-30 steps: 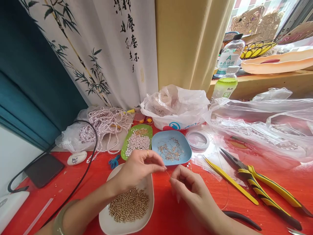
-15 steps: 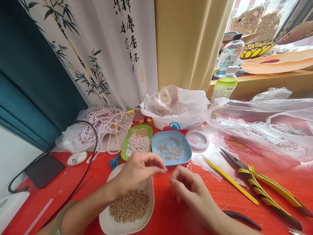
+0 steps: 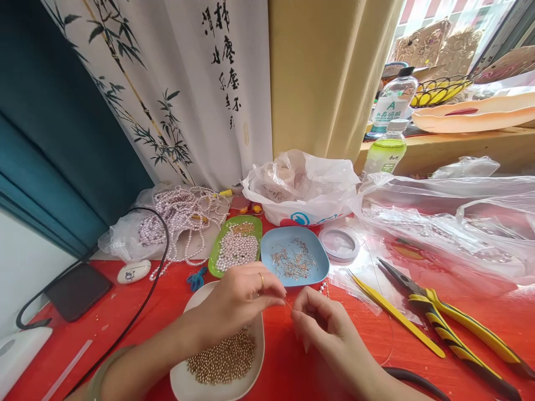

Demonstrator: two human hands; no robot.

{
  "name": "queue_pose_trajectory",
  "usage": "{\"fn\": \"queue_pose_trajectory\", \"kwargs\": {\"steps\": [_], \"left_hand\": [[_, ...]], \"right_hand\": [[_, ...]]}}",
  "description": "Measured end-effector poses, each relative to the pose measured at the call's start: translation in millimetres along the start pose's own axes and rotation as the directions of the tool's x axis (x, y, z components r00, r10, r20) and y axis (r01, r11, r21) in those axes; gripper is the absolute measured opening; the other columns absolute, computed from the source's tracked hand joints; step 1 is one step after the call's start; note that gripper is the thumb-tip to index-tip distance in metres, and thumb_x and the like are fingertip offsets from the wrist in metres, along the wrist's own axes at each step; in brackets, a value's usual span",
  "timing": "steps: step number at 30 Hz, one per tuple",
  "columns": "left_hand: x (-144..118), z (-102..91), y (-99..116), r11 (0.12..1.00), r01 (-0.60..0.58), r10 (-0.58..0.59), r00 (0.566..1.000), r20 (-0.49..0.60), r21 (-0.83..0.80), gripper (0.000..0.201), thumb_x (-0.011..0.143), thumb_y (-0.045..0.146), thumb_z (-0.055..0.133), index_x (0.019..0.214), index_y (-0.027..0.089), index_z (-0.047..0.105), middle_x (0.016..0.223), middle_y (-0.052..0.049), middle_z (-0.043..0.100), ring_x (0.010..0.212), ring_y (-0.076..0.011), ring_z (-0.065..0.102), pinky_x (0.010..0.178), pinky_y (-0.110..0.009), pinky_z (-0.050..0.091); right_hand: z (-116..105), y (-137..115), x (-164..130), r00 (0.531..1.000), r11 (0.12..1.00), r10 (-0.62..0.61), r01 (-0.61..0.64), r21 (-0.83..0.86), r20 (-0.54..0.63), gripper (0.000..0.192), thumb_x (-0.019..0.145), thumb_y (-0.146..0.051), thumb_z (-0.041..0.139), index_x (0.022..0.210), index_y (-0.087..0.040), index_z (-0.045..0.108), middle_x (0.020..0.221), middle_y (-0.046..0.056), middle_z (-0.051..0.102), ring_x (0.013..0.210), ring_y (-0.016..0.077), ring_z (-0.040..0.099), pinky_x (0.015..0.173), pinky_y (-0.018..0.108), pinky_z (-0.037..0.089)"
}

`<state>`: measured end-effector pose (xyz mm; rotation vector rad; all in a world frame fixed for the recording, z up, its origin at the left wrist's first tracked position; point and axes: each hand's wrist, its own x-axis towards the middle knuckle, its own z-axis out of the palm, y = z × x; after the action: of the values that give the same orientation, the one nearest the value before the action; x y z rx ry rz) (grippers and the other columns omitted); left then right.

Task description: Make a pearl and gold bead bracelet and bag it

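My left hand is closed in a pinch above the white tray, which holds many small gold beads. Between its fingertips and my right hand runs a short stretch of thin line. My right hand pinches the other end of that stretch, with fingers curled, just over the red table. Whether a bead sits at my left fingertips is too small to tell. Just beyond the hands are a blue tray with small metal pins and a green tray of pearly beads.
Yellow tweezers and long-nose pliers lie at the right. A clear spool stands behind my right hand. Plastic bags line the back. Pearl strands, a black cable and a phone are at the left.
The view has tilted slightly, so everything sits a little lower and to the right. Both hands keep their pinch on the line, with hardly any movement between them.
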<state>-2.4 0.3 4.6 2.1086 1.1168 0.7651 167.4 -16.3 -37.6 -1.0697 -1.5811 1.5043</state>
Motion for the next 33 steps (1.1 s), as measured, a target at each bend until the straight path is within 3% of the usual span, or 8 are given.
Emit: {"fn": "queue_pose_trajectory", "kwargs": {"steps": [4,8,12,14,20,33], "left_hand": [[4,-8.0,1,1.0,0.007,-0.007,1.0,0.01,0.004,0.014,0.074,0.018,0.061,0.088,0.02,0.065,0.082,-0.002,0.064,0.078,-0.0139,0.056,0.07,-0.026,0.044],[9,-28.3,-7,0.991,0.125,-0.122,0.989,-0.086,0.037,0.014,0.078,0.02,0.055,0.088,0.02,0.065,0.085,-0.002,0.065,0.08,-0.0139,0.057,0.073,-0.026,0.044],[11,-50.7,-32,0.944,0.233,-0.191,0.963,-0.192,0.234,0.015,0.078,0.022,0.051,0.083,0.02,0.066,0.086,-0.003,0.066,0.078,-0.0157,0.058,0.07,-0.028,0.044],[11,-56.5,-46,0.892,0.25,-0.204,0.966,-0.16,0.376,0.017,0.077,0.018,0.05,0.082,0.021,0.066,0.085,-0.003,0.066,0.079,-0.0168,0.057,0.071,-0.03,0.043],[14,-49.2,-69,0.858,0.236,-0.196,0.971,-0.134,0.457,0.016,0.074,0.014,0.053,0.08,0.02,0.067,0.083,-0.004,0.066,0.083,-0.0199,0.055,0.075,-0.033,0.041],[15,-37.6,-71,0.865,0.219,-0.177,0.975,-0.134,0.451,0.011,0.074,0.018,0.054,0.073,0.019,0.065,0.08,-0.004,0.061,0.088,-0.0235,0.048,0.074,-0.035,0.038]], "right_hand": [[-1,2,0,1.0,1.0,-0.013,0.012,0.023,0.02,0.018,0.082,-0.021,0.041,0.063,-0.02,0.04,0.052,-0.006,0.04,0.049,0.0096,0.038,0.047,0.022,0.031],[-2,5,2,0.998,0.999,-0.039,0.038,0.014,0.042,0.023,0.085,-0.03,0.041,0.065,-0.019,0.043,0.057,-0.004,0.043,0.052,0.0102,0.041,0.049,0.022,0.034],[0,4,3,0.999,0.999,-0.032,0.032,0.007,0.009,0.029,0.082,-0.042,0.045,0.063,-0.02,0.045,0.057,-0.003,0.044,0.052,0.0114,0.043,0.049,0.022,0.035],[1,3,3,0.999,1.0,-0.02,0.02,0.012,-0.034,0.031,0.079,-0.046,0.047,0.062,-0.02,0.045,0.056,-0.003,0.044,0.05,0.0114,0.041,0.047,0.022,0.034],[5,-1,0,0.997,1.0,0.018,-0.017,0.025,-0.072,0.031,0.078,-0.045,0.05,0.06,-0.021,0.047,0.054,-0.003,0.044,0.048,0.0109,0.039,0.041,0.02,0.031],[4,0,3,0.998,0.999,-0.004,0.006,0.037,-0.063,0.027,0.079,-0.04,0.05,0.06,-0.021,0.048,0.053,-0.004,0.044,0.047,0.0107,0.039,0.046,0.022,0.034]]}}
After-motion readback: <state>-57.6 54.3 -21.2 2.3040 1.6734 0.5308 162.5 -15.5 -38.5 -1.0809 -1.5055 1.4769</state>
